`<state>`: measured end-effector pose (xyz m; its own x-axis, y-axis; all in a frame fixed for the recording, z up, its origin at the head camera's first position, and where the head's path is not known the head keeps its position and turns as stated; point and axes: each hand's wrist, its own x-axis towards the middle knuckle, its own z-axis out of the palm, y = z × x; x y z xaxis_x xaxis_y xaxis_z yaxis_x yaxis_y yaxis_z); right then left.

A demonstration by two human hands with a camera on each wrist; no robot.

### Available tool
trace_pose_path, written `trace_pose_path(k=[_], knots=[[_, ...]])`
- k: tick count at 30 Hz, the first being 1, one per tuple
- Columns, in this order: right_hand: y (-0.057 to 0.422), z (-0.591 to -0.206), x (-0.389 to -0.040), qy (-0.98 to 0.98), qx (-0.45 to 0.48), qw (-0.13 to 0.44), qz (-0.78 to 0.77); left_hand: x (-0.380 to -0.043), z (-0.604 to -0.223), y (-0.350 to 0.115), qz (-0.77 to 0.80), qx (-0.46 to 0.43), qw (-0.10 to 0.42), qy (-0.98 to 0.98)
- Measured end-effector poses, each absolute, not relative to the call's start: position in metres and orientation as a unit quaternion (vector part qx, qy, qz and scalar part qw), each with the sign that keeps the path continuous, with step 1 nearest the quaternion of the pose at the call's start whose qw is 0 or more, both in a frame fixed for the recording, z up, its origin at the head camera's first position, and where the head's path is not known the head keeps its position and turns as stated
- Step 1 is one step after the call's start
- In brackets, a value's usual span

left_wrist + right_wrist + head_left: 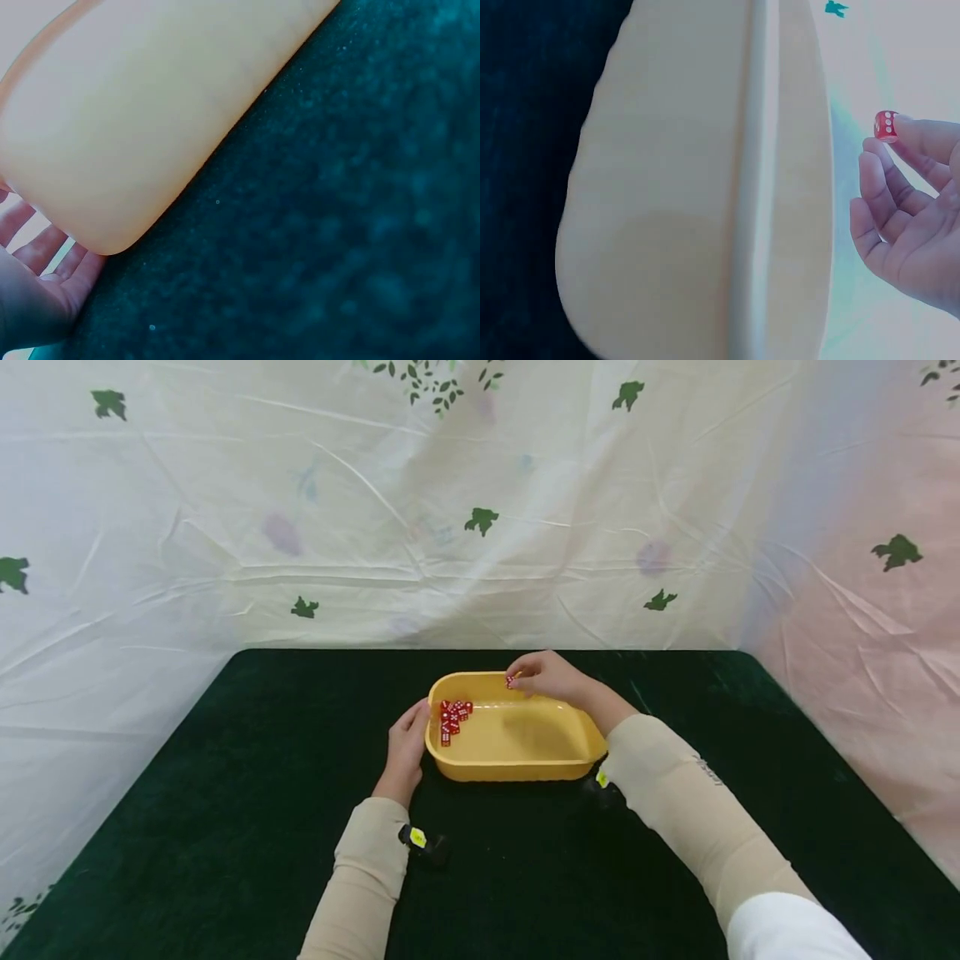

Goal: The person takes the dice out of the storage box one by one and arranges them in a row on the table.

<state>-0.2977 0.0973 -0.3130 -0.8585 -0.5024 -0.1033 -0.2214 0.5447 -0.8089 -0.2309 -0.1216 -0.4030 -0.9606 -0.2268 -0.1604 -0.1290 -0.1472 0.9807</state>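
Note:
A yellow plastic tub stands on the dark green cloth, with several red dice with white pips gathered inside at its left end. My left hand rests against the outside of that end, fingers fairly straight along the wall; the left wrist view shows this hand beside the tub's rounded corner. Over the far rim, my right hand pinches one red die between thumb and fingertips. In the right wrist view the die shows clearly, and the other fingers curl loosely below it.
The green-covered table spreads around the tub. Pale sheeting with green leaf shapes hangs behind and at both sides. A small black wrist camera is on my left wrist, near the tub's front.

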Motion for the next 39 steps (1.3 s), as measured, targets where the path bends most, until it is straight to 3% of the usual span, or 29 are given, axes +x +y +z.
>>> trace_pose_path(k=[22,39], knots=[[0.184,-0.295,-0.295,0.891,-0.132,0.097,-0.423,-0.233,-0.406,-0.122,-0.743,0.131,0.034,-0.655],[0.251,-0.336,-0.276,0.893,-0.105,0.079,-0.431,-0.231,-0.406,-0.12,-0.74,0.139,0.041,-0.656]])
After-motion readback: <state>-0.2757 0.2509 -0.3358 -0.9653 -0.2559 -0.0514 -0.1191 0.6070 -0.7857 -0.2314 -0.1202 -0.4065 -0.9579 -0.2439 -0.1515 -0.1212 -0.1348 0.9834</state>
